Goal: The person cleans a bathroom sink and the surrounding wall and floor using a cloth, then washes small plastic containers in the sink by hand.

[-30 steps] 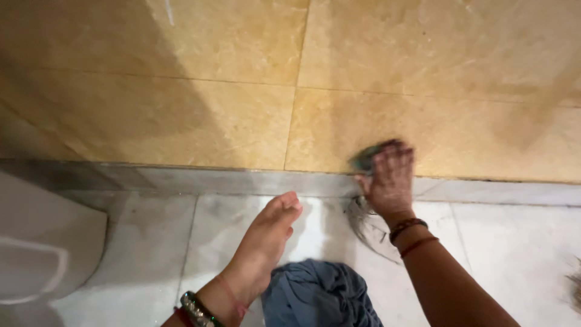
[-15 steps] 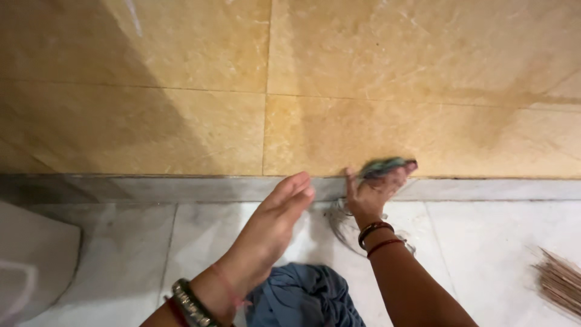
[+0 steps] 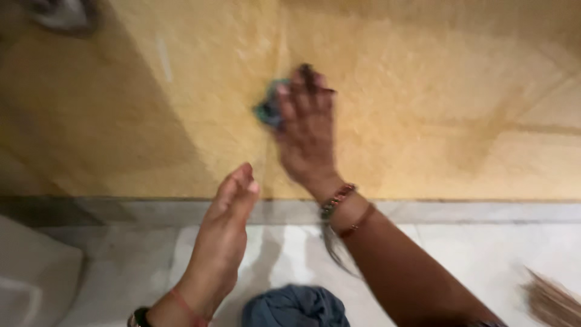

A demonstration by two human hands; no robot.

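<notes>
My right hand (image 3: pixel 307 130) presses a small green scrub pad (image 3: pixel 268 108) flat against the yellow tiled wall (image 3: pixel 423 91), over a tile seam above the grey skirting (image 3: pixel 460 212). The pad peeks out to the left of my fingers. Beaded bracelets circle that wrist. My left hand (image 3: pixel 225 233) hovers lower and to the left, fingers straight and together, edge-on, holding nothing. It hangs in front of the skirting and the white floor (image 3: pixel 460 266). The picture is blurred by motion.
A blue-grey bundle of cloth (image 3: pixel 295 307) lies at the bottom centre. A white curved fixture (image 3: pixel 33 278) sits at the lower left. Broom bristles (image 3: pixel 554 303) show at the lower right. A dark shadow covers the wall's left part.
My right hand has swept the pad from the skirting line up and left onto the wall. My left hand has risen a little. The view has tilted upward.
</notes>
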